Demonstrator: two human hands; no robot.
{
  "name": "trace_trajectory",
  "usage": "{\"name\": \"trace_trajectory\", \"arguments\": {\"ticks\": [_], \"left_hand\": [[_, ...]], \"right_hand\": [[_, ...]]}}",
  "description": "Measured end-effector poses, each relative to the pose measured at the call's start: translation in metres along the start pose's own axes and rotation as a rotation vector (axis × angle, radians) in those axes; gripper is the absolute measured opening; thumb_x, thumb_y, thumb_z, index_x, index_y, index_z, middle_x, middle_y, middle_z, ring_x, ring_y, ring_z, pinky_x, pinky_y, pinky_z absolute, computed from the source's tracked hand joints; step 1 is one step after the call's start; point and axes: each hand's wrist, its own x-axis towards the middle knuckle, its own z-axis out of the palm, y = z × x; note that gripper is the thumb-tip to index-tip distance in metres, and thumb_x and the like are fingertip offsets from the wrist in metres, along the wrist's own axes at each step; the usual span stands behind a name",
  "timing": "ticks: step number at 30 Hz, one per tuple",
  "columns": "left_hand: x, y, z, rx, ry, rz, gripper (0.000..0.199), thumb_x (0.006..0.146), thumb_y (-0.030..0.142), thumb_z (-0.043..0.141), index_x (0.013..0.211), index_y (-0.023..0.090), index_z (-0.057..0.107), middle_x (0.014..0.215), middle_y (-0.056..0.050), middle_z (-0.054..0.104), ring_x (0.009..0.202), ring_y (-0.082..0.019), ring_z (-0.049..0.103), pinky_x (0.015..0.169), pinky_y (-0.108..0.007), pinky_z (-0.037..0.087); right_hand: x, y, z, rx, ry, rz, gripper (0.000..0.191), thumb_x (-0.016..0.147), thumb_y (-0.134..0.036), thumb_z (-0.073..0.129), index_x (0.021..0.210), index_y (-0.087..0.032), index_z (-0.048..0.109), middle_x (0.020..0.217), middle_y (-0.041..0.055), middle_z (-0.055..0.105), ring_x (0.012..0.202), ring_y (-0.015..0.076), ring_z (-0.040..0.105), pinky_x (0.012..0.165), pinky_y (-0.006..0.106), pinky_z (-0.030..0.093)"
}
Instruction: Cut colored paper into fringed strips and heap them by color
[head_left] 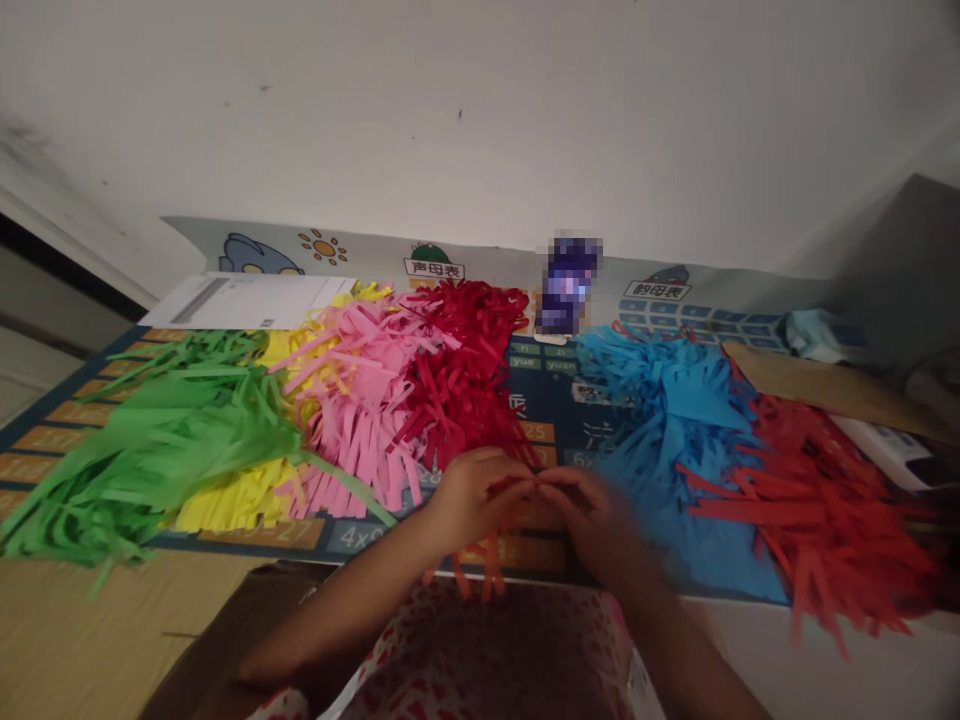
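Note:
My left hand (480, 492) and my right hand (592, 508) meet fingertip to fingertip over the near edge of the table mat. Both are pinched together around a small strip of orange-red fringed paper (491, 565), whose orange ends hang below my left hand. Most of the strip is hidden by my fingers. Just beyond my left hand lies dark red fringed paper (469, 370), with pink fringed paper (367, 400) beside it. To the right of my right hand spreads blue fringed paper (675, 430).
Green fringed paper (172, 430) and yellow fringed paper (240, 497) lie at the left, bright red fringed paper (840, 530) at the right. A lit phone (570, 285) leans against the wall. White sheets (255, 302) lie at the back left, a brown envelope (832, 385) at the right.

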Motion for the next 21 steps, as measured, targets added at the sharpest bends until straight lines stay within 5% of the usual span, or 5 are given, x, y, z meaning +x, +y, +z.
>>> {"name": "trace_trajectory", "arguments": {"ticks": [8, 16, 21], "left_hand": [[0.0011, 0.0009, -0.0012, -0.042, 0.027, -0.017, 0.017, 0.089, 0.03, 0.059, 0.086, 0.019, 0.072, 0.075, -0.003, 0.067, 0.068, -0.012, 0.062, 0.063, -0.021, 0.044], [0.0024, 0.0046, -0.0057, 0.071, 0.038, 0.1, 0.021, 0.082, 0.035, 0.069, 0.098, 0.02, 0.068, 0.091, -0.006, 0.073, 0.087, -0.019, 0.065, 0.083, -0.033, 0.04], [0.0038, 0.0026, -0.0065, 0.07, 0.029, 0.139, 0.013, 0.085, 0.034, 0.068, 0.087, 0.021, 0.07, 0.081, -0.001, 0.075, 0.076, -0.015, 0.066, 0.083, -0.033, 0.037]], "right_hand": [[-0.0025, 0.0084, 0.0085, 0.266, 0.029, 0.213, 0.025, 0.077, -0.043, 0.069, 0.079, -0.019, 0.067, 0.073, 0.0041, 0.07, 0.066, 0.018, 0.065, 0.06, 0.027, 0.05], [-0.0018, 0.0034, 0.0005, 0.014, 0.001, -0.072, 0.016, 0.088, -0.029, 0.056, 0.08, -0.021, 0.067, 0.082, 0.0023, 0.068, 0.077, 0.0164, 0.062, 0.07, 0.026, 0.047], [-0.0029, 0.006, 0.0072, -0.071, -0.009, -0.182, 0.016, 0.091, -0.023, 0.051, 0.081, -0.021, 0.062, 0.082, 0.0023, 0.063, 0.077, 0.0152, 0.059, 0.069, 0.025, 0.044]]}}
